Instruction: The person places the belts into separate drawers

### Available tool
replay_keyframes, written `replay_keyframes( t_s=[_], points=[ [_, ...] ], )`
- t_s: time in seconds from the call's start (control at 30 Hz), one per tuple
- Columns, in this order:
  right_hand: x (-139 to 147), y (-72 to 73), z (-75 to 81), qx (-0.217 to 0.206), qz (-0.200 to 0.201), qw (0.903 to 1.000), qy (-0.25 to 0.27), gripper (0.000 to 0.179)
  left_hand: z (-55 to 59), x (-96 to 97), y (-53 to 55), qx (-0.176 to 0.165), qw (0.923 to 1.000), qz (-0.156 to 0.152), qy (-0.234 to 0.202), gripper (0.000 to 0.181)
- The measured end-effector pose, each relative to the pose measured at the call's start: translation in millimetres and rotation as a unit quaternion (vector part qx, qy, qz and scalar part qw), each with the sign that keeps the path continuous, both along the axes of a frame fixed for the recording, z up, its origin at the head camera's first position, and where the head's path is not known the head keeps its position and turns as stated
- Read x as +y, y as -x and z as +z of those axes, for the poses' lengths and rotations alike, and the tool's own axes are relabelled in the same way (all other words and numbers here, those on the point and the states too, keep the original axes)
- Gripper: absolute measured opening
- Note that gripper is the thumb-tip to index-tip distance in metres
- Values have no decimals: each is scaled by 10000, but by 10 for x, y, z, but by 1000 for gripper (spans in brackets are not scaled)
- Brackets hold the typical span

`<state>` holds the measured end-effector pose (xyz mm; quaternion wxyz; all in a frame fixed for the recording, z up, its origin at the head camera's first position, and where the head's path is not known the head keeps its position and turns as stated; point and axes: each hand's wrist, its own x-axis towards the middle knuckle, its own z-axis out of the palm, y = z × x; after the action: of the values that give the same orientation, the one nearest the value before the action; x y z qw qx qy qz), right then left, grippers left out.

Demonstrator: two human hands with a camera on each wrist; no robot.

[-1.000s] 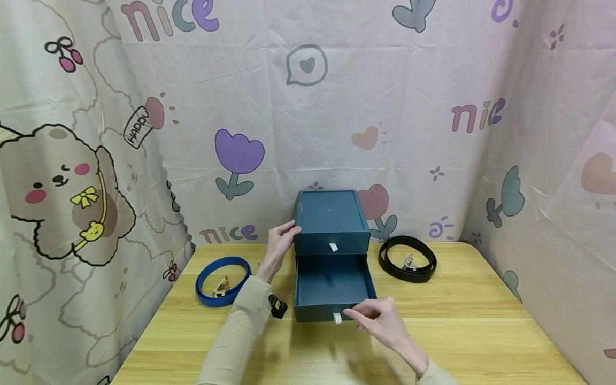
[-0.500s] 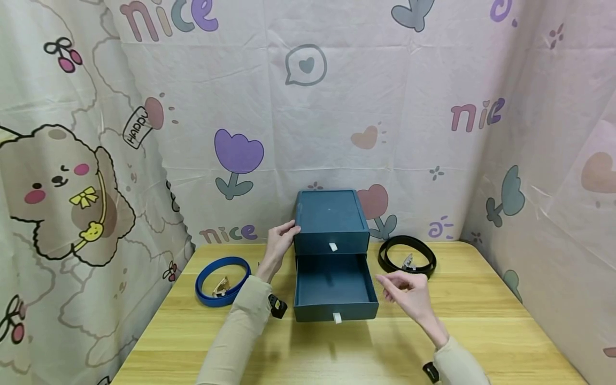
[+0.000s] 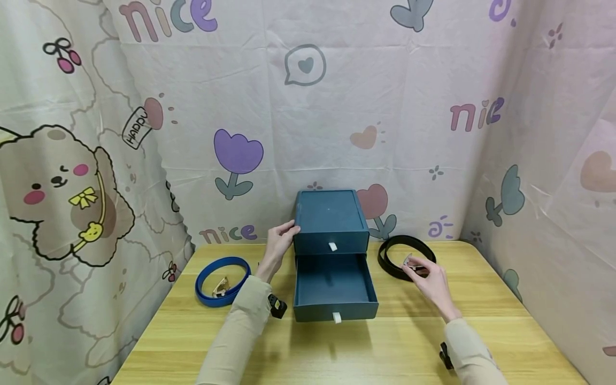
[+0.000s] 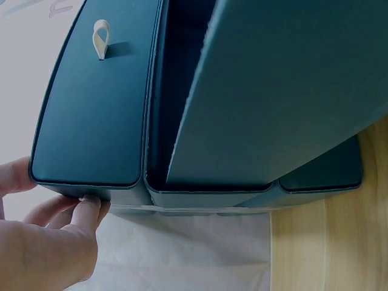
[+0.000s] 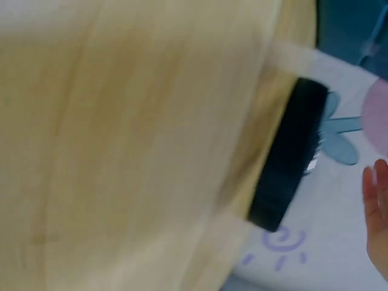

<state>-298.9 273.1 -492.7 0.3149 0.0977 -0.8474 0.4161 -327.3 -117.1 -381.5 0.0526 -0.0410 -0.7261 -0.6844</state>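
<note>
A dark teal two-drawer box [image 3: 332, 211] stands on the table, its lower drawer [image 3: 337, 283] pulled out and bare inside. My left hand [image 3: 276, 248] touches the box's upper left side near the front; in the left wrist view the fingers [image 4: 88, 212] rest against the side wall. My right hand [image 3: 430, 280] is over the near right part of a coiled black belt [image 3: 392, 267], fingertips overlapping its silver buckle in the head view. In the right wrist view part of this hand [image 5: 377, 212] appears beyond the black belt, with a gap between them.
A coiled blue belt [image 3: 207, 297] with a gold buckle [image 3: 221, 287] lies on the wooden table [image 3: 481, 321], left of the box. White fabric tabs [image 3: 337, 317] mark both drawer fronts. A printed curtain [image 3: 308, 117] hangs behind and on both sides.
My right hand has left the lower drawer's tab and moved right and back to the black belt. The left hand stays on the box, and the drawer keeps its pulled-out position.
</note>
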Motion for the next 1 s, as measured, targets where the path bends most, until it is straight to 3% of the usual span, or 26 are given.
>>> replay_keyframes(
  t_s=[0.17,0.43,0.73,1.0],
  points=[
    [111,37,-76,-575,-138,9963,-628,46,10,-1,-1,-17,10000,20,39,51],
    [203,98,-131,-1412,-146,9856,-916,59,0,0,-1,-15,10000,-26,-10,51],
    [233,167,-207,-1855,-46,9771,-1039,64,-1,9,2,-55,10000,60,-20,50],
    [235,205,-251,-1766,39,9760,-1276,63,2,10,0,-73,9999,69,1,50]
  ],
)
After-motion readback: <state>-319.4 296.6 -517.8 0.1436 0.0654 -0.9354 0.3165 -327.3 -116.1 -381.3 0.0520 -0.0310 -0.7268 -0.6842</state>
